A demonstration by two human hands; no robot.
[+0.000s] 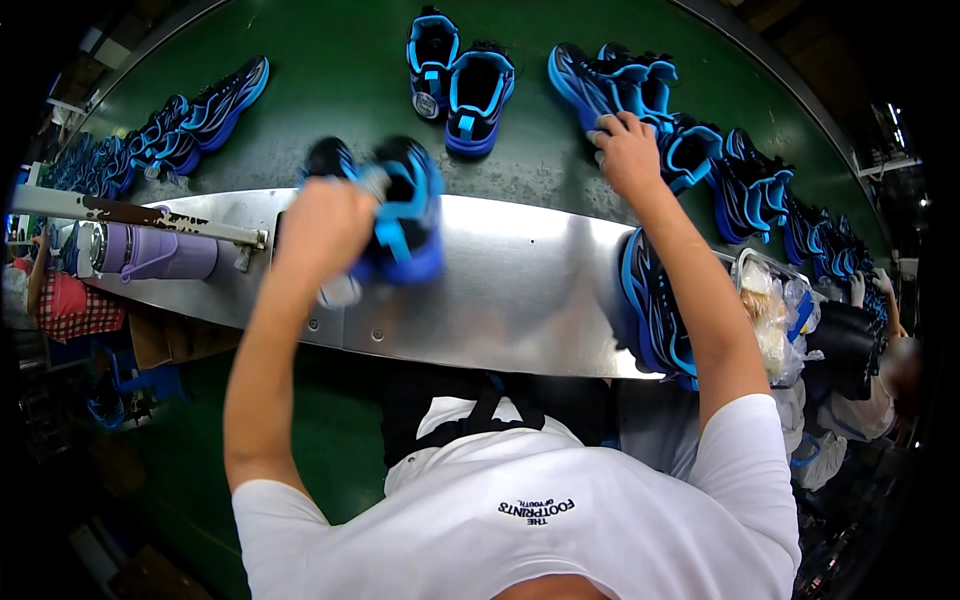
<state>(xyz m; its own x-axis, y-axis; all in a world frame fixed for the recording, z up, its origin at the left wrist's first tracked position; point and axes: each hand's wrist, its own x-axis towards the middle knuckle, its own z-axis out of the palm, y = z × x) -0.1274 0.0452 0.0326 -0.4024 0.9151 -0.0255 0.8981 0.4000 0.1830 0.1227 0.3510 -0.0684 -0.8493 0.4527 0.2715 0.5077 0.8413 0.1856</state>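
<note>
My left hand, smeared by motion, is closed around a pair of black and blue sneakers above the metal ledge. The exact grip is blurred. Farther right, my right hand has its fingers curled over a black and bright-blue sneaker in a cluster on the green surface. Its palm hides part of that shoe. Between my hands, farther off, another pair of sneakers stands with heels toward me. Beside my right forearm, one more sneaker lies on the ledge.
Rows of sneakers line the green surface at left, with more sneakers at right. A purple bottle lies by a chipped white bar. A wire basket holds plastic bags. Other people work at both sides.
</note>
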